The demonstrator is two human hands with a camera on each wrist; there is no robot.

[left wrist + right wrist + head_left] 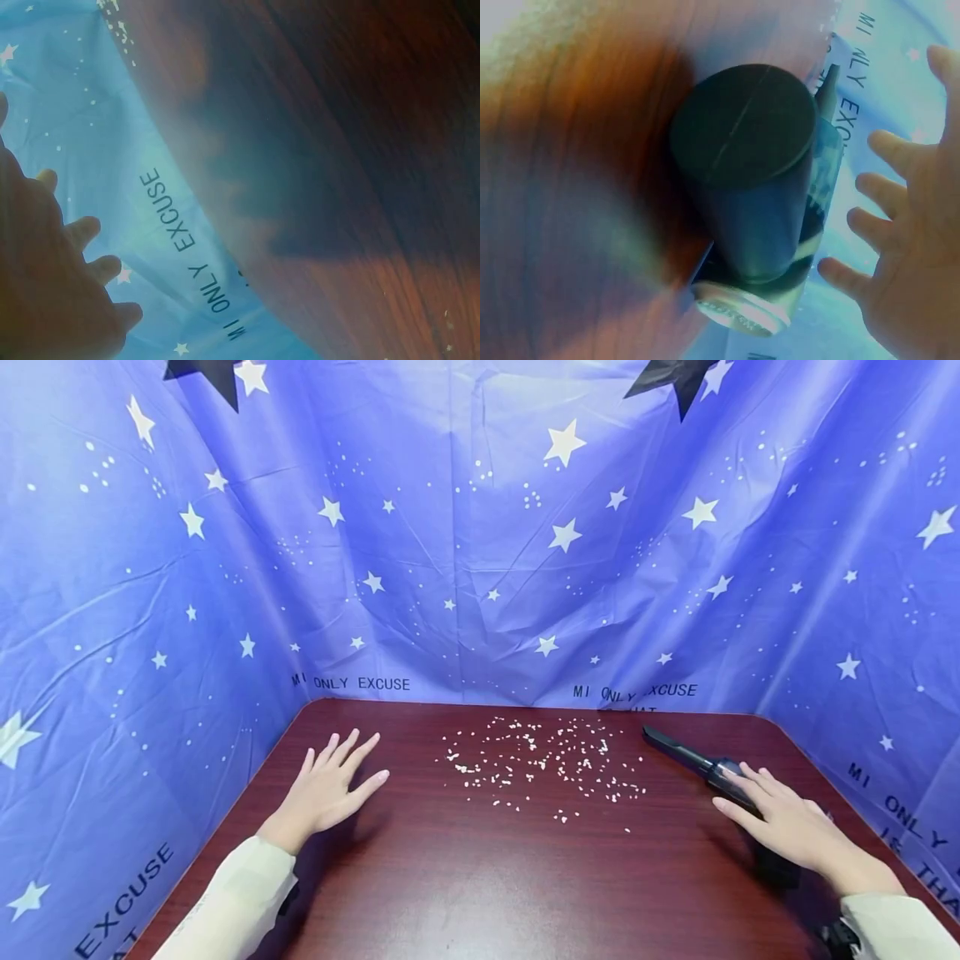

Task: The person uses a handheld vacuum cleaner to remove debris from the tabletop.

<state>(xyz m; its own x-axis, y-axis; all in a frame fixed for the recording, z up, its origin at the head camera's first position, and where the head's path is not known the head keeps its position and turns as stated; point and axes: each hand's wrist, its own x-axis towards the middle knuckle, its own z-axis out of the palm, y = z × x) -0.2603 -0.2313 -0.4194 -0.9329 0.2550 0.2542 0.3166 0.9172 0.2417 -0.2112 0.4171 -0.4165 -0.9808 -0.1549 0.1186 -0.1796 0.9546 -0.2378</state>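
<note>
A black handheld vacuum cleaner (678, 752) lies on the right of the brown table, its slim nozzle pointing to the far middle. Its thick round handle end (746, 131) fills the centre of the right wrist view. Over the vacuum's body hovers my right hand (795, 822), fingers spread and fairly straight; the right wrist view shows a gap between them and the vacuum. My left hand (324, 795) is above the left of the table with spread fingers, holding nothing. Small white bits (531, 745) are scattered over the far middle of the table, between the hands.
The dark red-brown wooden table (480, 885) has rounded far corners. Blue cloth (480, 568) printed with stars and lettering hangs around its back and both sides, close to the edges. Dark straps with wrist gear sit under both pale sleeves (236, 893).
</note>
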